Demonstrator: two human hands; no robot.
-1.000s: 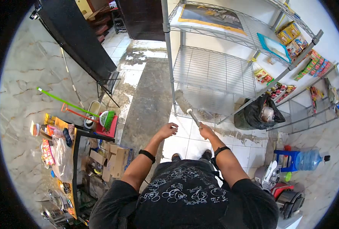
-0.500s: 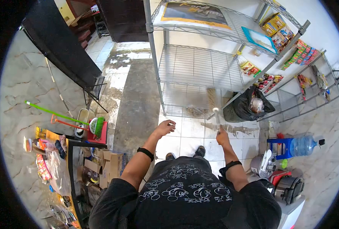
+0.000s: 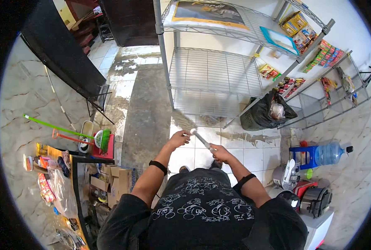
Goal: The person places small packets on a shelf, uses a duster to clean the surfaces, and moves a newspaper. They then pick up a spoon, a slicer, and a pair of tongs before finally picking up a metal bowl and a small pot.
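Observation:
My right hand [image 3: 221, 154] is wrapped round the grey handle of a duster [image 3: 184, 121]. The duster slants up and to the left, its fluffy beige head by the lower front of a wire shelf rack [image 3: 175, 92]. A white collar joins head and handle. My left hand [image 3: 179, 139] is held out with its fingers apart and loosely bent, the fingertips right at the collar. White floor tiles lie below both hands.
A bin with a black bag [image 3: 273, 110] stands right of the rack. A water bottle [image 3: 330, 157] lies on a blue stool at right. To the left are a green broom [image 3: 105, 141], a red dustpan [image 3: 107, 151] and a cluttered shelf with cardboard boxes [image 3: 119, 183].
My right hand has swung left with the duster, bringing its head from below the rack's right part to its left front corner. The left hand has barely moved.

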